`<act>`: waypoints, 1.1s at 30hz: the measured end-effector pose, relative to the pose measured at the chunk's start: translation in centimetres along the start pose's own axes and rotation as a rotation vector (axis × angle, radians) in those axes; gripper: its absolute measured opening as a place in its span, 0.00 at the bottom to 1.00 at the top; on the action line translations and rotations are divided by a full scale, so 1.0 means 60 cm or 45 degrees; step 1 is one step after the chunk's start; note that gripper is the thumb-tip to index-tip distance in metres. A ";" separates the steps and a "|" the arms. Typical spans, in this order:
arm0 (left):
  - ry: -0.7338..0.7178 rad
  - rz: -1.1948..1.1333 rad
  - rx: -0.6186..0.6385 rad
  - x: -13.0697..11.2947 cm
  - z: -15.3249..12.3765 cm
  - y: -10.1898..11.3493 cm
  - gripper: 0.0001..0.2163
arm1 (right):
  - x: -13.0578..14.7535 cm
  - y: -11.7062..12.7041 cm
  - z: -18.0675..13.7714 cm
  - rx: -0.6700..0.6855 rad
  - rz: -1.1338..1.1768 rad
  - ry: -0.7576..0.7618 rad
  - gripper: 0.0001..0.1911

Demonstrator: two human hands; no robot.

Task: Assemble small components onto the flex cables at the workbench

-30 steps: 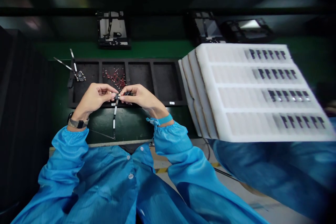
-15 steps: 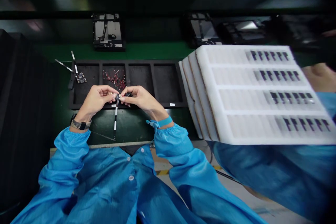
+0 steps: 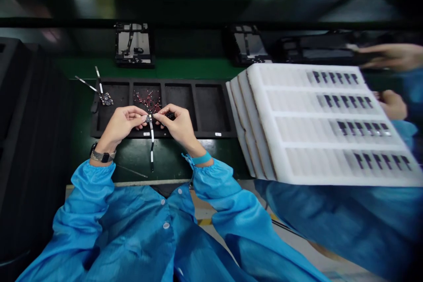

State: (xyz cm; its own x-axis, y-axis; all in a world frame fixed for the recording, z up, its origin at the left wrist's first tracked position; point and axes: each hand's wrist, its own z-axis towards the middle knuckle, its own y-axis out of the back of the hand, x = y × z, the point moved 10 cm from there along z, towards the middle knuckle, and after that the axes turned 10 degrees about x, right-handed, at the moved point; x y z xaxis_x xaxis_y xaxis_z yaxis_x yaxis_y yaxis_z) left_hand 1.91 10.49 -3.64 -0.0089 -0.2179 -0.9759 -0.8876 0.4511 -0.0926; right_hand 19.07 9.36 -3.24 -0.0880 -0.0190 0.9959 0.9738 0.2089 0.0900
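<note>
Left hand nearly closed, fingertips pinching a small circuit board just above the front rim of the black tray. Right hand nearly closed too, fingertips on the same board, a dark bit by the fingers. White ribbon strip hanging from the board, over the rim. Red bits inside the tray, just behind the hands. White foam trays right of the tray, near another person's hand.

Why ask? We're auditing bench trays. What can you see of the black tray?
The black tray is matte and rectangular, split into four compartments, and lies flat on the green bench. Red parts lie in the second compartment, a circuit board sits in the first, and two white labels mark the front rim. The left hand and right hand are above it.
</note>
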 end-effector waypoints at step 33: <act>-0.419 -0.794 -0.396 -0.020 -0.035 0.155 0.10 | 0.029 -0.042 0.117 0.503 -1.288 0.132 0.03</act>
State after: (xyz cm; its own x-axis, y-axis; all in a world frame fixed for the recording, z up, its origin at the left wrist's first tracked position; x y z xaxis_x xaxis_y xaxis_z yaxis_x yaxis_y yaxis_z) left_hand -7.28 13.10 -2.92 0.6299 -0.0612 -0.7742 -0.7724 0.0550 -0.6328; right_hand 14.99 15.67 -1.72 -0.7745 -0.4370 0.4574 0.3227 0.3489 0.8798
